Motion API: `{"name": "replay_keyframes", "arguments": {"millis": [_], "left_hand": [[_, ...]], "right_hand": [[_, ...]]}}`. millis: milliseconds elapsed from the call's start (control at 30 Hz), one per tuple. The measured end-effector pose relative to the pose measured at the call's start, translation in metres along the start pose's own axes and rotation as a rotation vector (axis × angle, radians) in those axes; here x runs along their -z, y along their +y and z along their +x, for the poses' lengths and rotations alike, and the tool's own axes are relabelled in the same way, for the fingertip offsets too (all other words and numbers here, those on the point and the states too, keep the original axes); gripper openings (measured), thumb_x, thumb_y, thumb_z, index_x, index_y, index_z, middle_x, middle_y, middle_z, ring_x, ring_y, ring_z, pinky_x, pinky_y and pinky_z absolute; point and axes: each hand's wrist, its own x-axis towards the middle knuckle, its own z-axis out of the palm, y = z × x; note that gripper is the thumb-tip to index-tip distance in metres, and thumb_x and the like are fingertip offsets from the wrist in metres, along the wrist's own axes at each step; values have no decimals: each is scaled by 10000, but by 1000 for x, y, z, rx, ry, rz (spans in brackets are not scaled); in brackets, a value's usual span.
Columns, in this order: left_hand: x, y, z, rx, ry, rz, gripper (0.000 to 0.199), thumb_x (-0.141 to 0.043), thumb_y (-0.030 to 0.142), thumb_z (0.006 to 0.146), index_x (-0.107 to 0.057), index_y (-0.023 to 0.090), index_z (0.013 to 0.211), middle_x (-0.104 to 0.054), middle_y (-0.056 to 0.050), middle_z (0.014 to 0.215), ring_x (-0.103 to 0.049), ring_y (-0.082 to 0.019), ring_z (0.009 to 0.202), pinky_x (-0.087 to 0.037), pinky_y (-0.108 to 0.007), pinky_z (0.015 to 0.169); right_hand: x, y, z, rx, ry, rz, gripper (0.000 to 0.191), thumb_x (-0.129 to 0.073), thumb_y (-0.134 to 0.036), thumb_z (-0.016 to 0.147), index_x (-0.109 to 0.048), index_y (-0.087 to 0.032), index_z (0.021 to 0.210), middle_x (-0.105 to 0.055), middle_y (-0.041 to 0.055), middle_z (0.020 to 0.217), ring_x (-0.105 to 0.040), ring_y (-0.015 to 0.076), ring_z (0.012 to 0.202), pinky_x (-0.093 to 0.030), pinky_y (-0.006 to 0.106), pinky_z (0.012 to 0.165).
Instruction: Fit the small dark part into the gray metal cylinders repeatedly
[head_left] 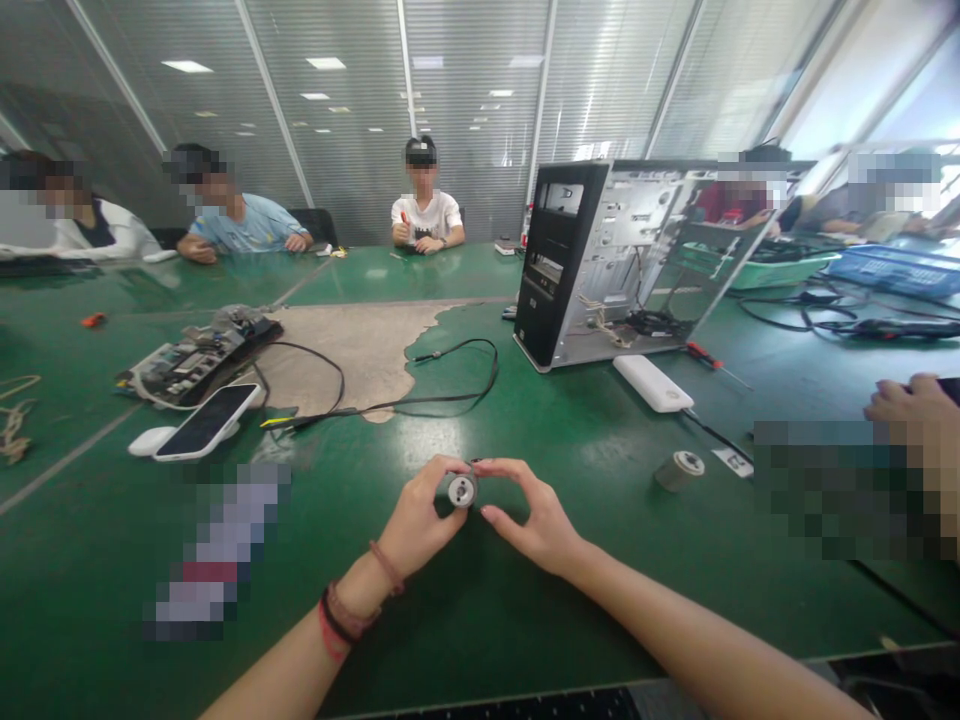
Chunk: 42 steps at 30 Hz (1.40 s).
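Note:
Held between the thumb and fingers of my left hand [424,510] is a small metal cylinder [462,491], like a small motor. Its round, pale end with dark holes faces me. My right hand [534,515] curves in from the other side, thumb and index finger apart. The index fingertip is at the cylinder's upper edge; whether it touches cannot be made out. To the right, a similar metal cylinder [679,471] lies on the green table [450,620]. Both hands are just above the tabletop.
An open computer case [559,270] stands ahead right, with a white power bank [652,383] and a screwdriver [705,356] by it. Leftward are a phone [208,420], a circuit board assembly [202,360] and a black cable [450,398]. Another person's hand [919,420] is at far right.

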Motion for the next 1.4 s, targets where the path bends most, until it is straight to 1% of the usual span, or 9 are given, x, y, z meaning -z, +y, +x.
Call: {"name": "replay_keyframes", "arguments": {"millis": [167, 300, 467, 567, 667, 833, 1067, 1233, 1400], "left_hand": [[1, 0, 1, -30, -16, -7, 328, -535, 39, 730, -502, 204, 1010, -586, -34, 1012, -563, -181, 971, -447, -316, 880], [2, -1, 1, -48, -40, -12, 321, -522, 38, 736, -502, 205, 1009, -582, -38, 1014, -558, -184, 977, -443, -324, 887], [2, -3, 1, -103, -69, -18, 335, -514, 45, 741, -498, 205, 1035, -575, -53, 1040, -549, -196, 1003, -436, -339, 901], [2, -3, 1, -117, -76, -11, 347, -516, 40, 738, -498, 206, 1042, -567, -53, 1048, -538, -195, 1012, -427, -334, 909], [2, -2, 1, -84, -79, 20, 323, -530, 44, 729, -508, 198, 1012, -565, -47, 1011, -538, -189, 975, -427, -323, 891], [1, 1, 2, 24, -83, 69, 284, -563, 71, 716, -524, 191, 970, -585, -26, 952, -550, -180, 896, -431, -305, 845], [1, 1, 1, 107, -144, 67, 344, -602, 92, 672, -528, 199, 991, -590, -6, 934, -549, -180, 870, -422, -299, 820], [-1, -3, 1, 124, -190, 113, 321, -610, 119, 668, -533, 201, 968, -579, -5, 908, -539, -191, 861, -420, -310, 804], [-2, -7, 1, 102, -211, 177, 307, -622, 155, 685, -538, 204, 976, -582, -17, 927, -533, -207, 885, -412, -328, 814]], "right_hand": [[2, -2, 2, -18, 25, 55, 300, -517, -203, 847, -500, -221, 1146, -581, 88, 1153, -534, 217, 1115, -408, 385, 975], [2, 1, 3, -30, 54, 53, 249, -498, -187, 845, -529, -215, 1090, -587, 88, 1117, -538, 220, 1087, -410, 396, 962], [4, 8, 5, -73, 107, 55, 214, -476, -174, 843, -565, -214, 1034, -599, 82, 1068, -551, 218, 1038, -450, 383, 890], [6, 8, 5, -86, 112, 40, 194, -467, -143, 840, -587, -218, 972, -600, 73, 1050, -553, 213, 1026, -428, 389, 911], [8, 6, 5, -80, 118, 33, 202, -464, -124, 836, -584, -221, 967, -597, 70, 1047, -552, 211, 1025, -420, 388, 915], [9, 5, 4, -67, 109, 13, 215, -459, -98, 829, -580, -219, 960, -593, 66, 1039, -552, 204, 1024, -418, 372, 911], [8, 8, 5, -65, 98, -7, 217, -460, -92, 824, -579, -216, 956, -597, 66, 1020, -558, 203, 1008, -421, 370, 902], [6, 9, 5, -67, 88, -13, 206, -462, -95, 828, -577, -214, 950, -600, 63, 1004, -561, 199, 995, -425, 366, 894], [2, 6, 7, -28, 32, 6, 162, -493, -151, 847, -571, -214, 975, -597, 64, 1005, -557, 194, 1001, -429, 357, 895]]}}
